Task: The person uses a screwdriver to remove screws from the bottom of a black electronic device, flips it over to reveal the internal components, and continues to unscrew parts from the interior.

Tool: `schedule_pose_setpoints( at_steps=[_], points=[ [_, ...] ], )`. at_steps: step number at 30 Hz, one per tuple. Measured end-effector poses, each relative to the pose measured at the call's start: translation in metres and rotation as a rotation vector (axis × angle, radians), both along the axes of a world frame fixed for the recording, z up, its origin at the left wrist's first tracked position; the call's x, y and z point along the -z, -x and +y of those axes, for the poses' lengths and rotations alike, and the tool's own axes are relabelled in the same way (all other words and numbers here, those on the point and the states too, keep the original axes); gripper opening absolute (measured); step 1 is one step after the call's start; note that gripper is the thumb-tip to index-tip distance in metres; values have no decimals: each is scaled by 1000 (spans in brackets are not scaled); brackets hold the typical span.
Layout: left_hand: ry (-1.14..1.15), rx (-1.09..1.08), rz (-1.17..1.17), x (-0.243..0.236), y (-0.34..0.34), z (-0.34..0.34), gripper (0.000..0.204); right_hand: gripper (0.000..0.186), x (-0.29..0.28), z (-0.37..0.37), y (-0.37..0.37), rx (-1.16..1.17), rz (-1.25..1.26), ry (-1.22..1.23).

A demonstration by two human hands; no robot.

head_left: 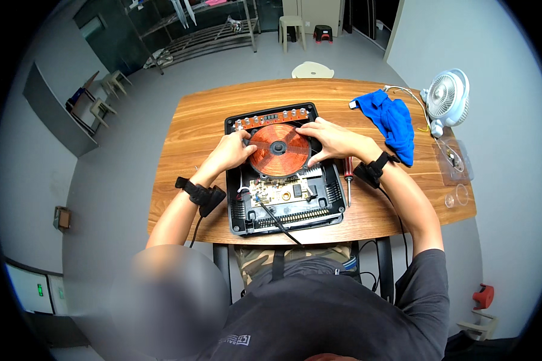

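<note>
An opened induction cooker's black housing point(238, 207) lies on the table before me. In its upper half is a round copper coil point(277, 162) with a black hub at its centre. My left hand point(230, 151) grips the coil's left rim, thumb on its face. My right hand point(334, 143) grips the right rim, fingers at its upper edge and thumb lower down. Whether the coil rests on its seat or is slightly raised, I cannot tell. Nearer me sits a pale circuit board point(277, 191) with a black cord. An orange button board point(271, 119) runs along the far edge.
A red-handled screwdriver point(348, 174) lies right of the housing on the wooden table point(193, 120). Farther right are a blue cloth point(388, 120), a white fan point(448, 96) and a clear plastic tray point(461, 171). A pale stool point(312, 70) stands beyond the far edge. Cables hang from both wrist straps.
</note>
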State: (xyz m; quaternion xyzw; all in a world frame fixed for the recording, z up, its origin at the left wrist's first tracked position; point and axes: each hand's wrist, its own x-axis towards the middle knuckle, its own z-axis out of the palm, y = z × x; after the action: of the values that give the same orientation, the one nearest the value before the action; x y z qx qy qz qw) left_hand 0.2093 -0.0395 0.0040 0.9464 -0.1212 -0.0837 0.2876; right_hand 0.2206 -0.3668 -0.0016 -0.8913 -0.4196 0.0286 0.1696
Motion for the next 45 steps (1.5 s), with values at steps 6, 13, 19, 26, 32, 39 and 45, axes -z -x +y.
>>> schedule_pose_setpoints(
  at_steps=[6, 13, 19, 26, 32, 39, 45],
  points=[
    [89, -56, -18, -4, 16, 1, 41, 103, -1, -1, 2, -5, 21, -27],
    [208, -81, -29, -2, 31, 10, 21, 103, 6, -2, 5, 16, 34, -42],
    [89, 95, -114, 1, 51, 23, 10, 102, 2, -2, 6, 22, 68, -36],
    [-104, 344, -187, 11, 72, 19, 16, 101, 7, -3, 4, 28, 68, -33],
    [-82, 328, -225, 17, 78, 12, 14, 101, 7, -2, 6, 40, 77, -27],
    [-146, 323, -268, 21, 83, 8, 12, 101, 10, -3, 3, 23, 59, -37],
    [-245, 385, -474, 27, 92, 5, 9, 101, 10, -3, 4, 19, 59, -58]
  ],
)
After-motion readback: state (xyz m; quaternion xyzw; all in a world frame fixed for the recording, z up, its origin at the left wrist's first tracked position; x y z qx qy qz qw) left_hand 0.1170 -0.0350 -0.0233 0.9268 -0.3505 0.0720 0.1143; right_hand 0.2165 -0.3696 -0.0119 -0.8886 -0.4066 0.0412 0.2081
